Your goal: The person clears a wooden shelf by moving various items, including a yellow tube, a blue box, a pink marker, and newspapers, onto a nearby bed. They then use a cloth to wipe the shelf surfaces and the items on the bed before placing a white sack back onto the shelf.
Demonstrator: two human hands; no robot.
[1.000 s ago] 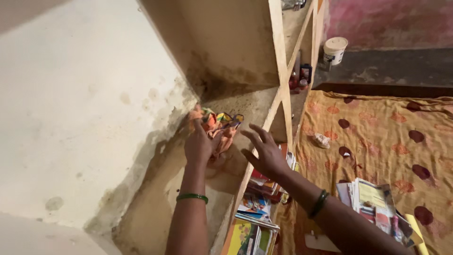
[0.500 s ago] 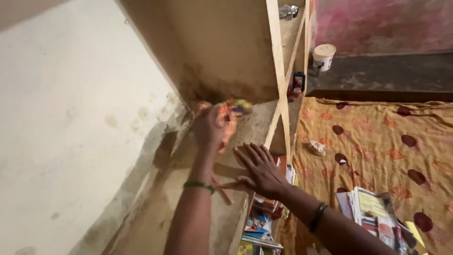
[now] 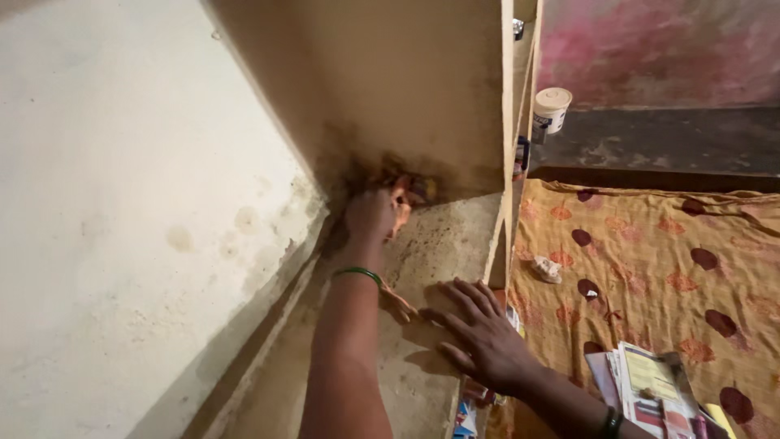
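Pressing a crumpled orange multicoloured cloth (image 3: 404, 192) clenched in left hand (image 3: 372, 215) into the stained concrete shelf (image 3: 443, 244) corner, right hand (image 3: 479, 332) flat, fingers spread: grime may smear, judged.

A lived-in room of a home. Right of the hands lies an orange patterned bedsheet (image 3: 650, 260) with magazines (image 3: 650, 390) on it. The hands are at a stained concrete shelf (image 3: 447, 236) built into the wall; beyond it a white tub (image 3: 552, 109) stands on the floor.
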